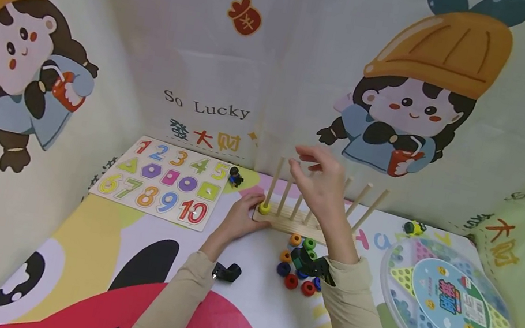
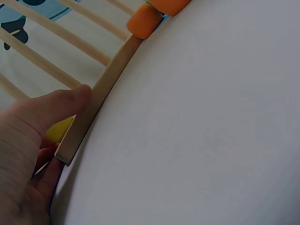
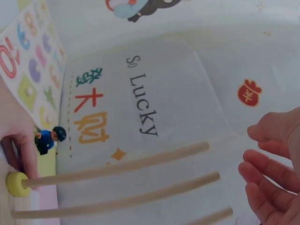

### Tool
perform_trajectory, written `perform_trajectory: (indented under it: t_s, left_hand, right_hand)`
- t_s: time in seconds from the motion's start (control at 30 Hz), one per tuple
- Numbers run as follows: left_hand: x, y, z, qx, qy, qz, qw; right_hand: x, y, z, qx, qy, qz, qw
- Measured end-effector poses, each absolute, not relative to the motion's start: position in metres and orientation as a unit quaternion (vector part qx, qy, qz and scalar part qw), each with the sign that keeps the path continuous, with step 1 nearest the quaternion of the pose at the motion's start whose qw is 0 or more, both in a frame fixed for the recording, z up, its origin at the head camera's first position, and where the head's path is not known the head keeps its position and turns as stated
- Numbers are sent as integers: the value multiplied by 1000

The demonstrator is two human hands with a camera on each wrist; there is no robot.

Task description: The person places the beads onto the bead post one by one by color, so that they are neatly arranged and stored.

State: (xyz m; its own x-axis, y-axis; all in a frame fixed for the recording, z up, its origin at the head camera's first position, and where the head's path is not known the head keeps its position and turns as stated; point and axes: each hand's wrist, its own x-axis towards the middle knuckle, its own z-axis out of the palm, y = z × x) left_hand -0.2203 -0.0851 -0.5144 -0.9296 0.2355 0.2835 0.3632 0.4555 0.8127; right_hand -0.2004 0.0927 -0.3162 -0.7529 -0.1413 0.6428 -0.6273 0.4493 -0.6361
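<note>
Gripping the peg rack (image 1: 283, 223), left hand (image 1: 242, 216); right hand (image 1: 323, 189) (fingers loose) above.

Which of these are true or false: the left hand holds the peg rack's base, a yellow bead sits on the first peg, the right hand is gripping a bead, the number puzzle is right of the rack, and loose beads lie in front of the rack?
1. The left hand holds the base of the peg rack. True.
2. A yellow bead sits at the bottom of the leftmost peg. True.
3. The right hand grips a bead. False: its fingers are spread above the pegs and no bead shows in them.
4. The number puzzle lies right of the rack. False: it lies to the left.
5. Loose beads lie in front of the rack. True.
</note>
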Motion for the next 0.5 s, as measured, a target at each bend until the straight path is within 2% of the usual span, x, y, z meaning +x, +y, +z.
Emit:
perform_trajectory:
  t_s: [0.23, 0.5]
  left_hand:
    - [-221, -86, -517, -168, -849, -498, 57]
    - [-227, -85, -519, -168, -852, -492, 63]
  right_hand:
    - [-180, 117, -335, 224, -806, 480, 264]
    - [-160, 157, -383, 157, -809, 507, 253]
